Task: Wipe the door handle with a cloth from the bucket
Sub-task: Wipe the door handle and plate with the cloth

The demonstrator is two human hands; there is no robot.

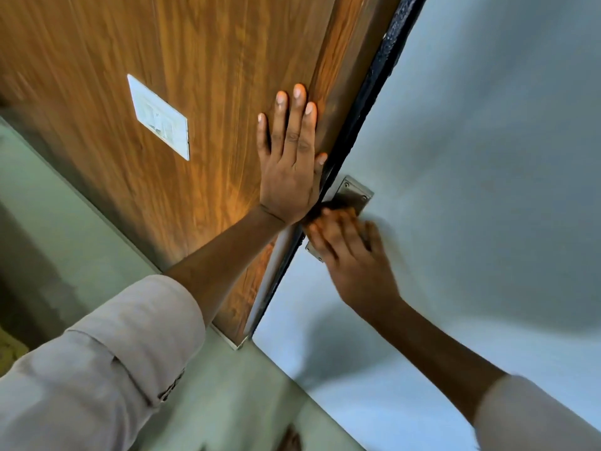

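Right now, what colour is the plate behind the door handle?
Silver-grey metal plate with screws, seen in the head view.

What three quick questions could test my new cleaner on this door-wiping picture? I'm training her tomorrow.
1. True or false: the left hand lies flat, fingers spread, on the wooden door.
2. Which hand is at the metal handle plate? A) left B) right C) both
3. Fill in: the white rectangular label sits on the ____ door face.

Key
1. True.
2. B: the right hand covers the plate's lower part. It is blurred, and a cloth under it cannot be made out.
3. Wooden.
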